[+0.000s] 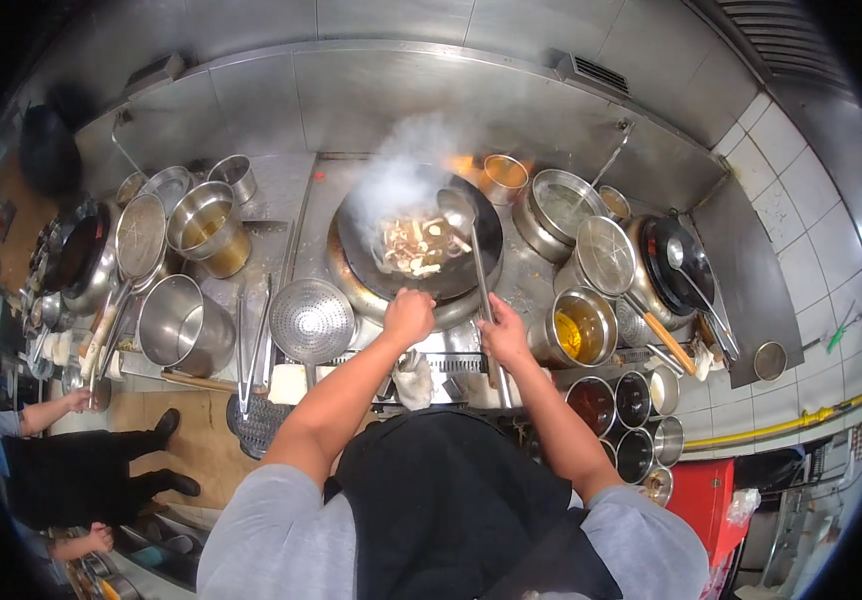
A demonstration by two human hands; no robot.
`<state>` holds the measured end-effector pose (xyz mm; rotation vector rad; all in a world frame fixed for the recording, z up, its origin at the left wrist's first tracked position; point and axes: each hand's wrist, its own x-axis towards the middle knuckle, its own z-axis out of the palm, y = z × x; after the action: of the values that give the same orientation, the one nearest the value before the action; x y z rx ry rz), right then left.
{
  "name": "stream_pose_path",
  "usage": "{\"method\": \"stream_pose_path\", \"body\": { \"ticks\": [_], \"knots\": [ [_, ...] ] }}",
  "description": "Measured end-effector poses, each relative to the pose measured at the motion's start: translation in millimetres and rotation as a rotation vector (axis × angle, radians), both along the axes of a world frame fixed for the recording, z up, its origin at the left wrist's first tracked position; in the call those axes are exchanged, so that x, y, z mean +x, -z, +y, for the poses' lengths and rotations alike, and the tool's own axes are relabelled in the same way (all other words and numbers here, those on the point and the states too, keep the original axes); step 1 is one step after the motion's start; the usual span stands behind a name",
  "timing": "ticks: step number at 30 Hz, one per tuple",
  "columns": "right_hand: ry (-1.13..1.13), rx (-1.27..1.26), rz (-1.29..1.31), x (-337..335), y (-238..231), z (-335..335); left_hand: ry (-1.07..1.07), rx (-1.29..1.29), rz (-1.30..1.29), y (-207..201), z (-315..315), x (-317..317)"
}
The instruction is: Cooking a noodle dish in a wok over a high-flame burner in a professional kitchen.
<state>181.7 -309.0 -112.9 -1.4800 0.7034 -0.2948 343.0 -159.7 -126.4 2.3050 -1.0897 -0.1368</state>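
Left hand [409, 316] clamped in a fist on the near rim of the dark wok [421, 245], fingers curled tight, apparently over a cloth, to hold the hot pan steady on its burner ring. Right hand [504, 335] wrapped round the long handle of the ladle [458, 208], fingers closed about the shaft low down, well back from the heat; the ladle bowl hanging over the far right part of the wok, above the food [415, 245], pale strips and slices heaped in the middle of the pan with steam rising toward the steel back wall. Wok set at the centre of the steel cooking range [281, 190], close to its front edge, within easy reach of both arms. Just left of it, near the front edge, a round perforated strainer [311, 320], lying flat, and an empty steel pot [176, 325] beside that; further back on the left, a pot of yellowish liquid [209, 230]. At the right, a tub of amber oil [583, 325] just beside the ladle hand, handy for dipping, with a row of small seasoning containers [631, 400] along the right front corner. At the far left, another person's hand [78, 399] at the end of the range.
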Motion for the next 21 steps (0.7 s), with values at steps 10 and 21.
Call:
{"method": "stream_pose_path", "body": {
  "ticks": [10, 21],
  "knots": [
    [0.084, 0.259, -0.107, 15, -19, -4, -0.015, 0.022, 0.056, -4, 3, -4],
    [-0.127, 0.235, -0.017, 8, -16, 19, -0.032, -0.033, 0.010, -5, 9, -7]
  ]
}}
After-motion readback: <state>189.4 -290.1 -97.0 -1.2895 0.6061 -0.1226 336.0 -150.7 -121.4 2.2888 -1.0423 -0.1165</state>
